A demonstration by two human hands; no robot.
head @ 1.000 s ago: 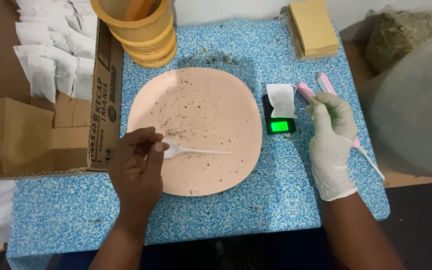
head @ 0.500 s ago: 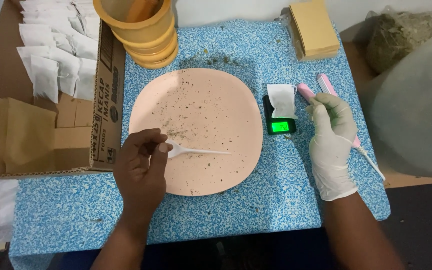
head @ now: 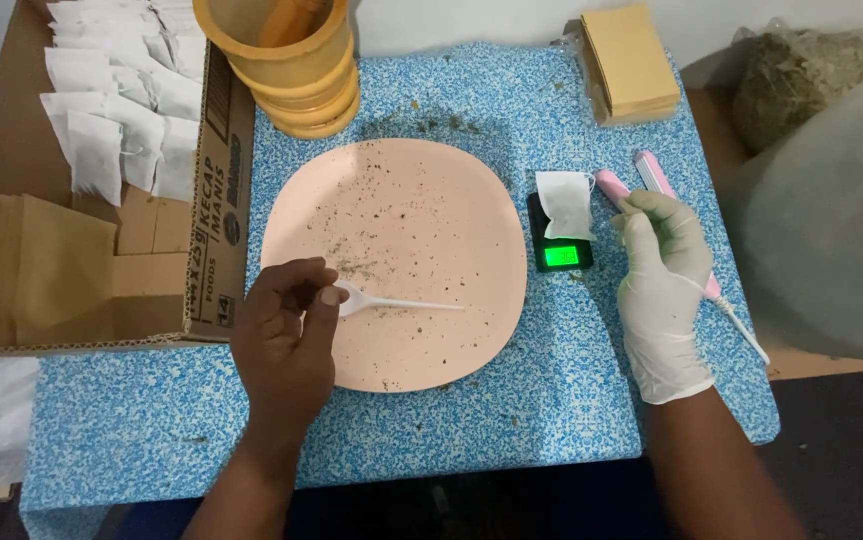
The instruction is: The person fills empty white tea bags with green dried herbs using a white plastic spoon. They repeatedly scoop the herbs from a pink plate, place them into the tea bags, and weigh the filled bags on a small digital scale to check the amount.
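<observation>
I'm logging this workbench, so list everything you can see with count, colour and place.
plate: one, pink, flecked with crumbs, table centre
spoon: one, white plastic, lying on the plate
scale: one, black with lit green display, right of plate
sachet: one, white, on the scale
pink tool: one, right of scale
bowls: stack, yellow, top centre
brown envelopes: stack, top right
cardboard box: one, left, holding white sachets and brown envelopes
left hand: bare, holding the spoon
right hand: white glove, on the pink tool
</observation>
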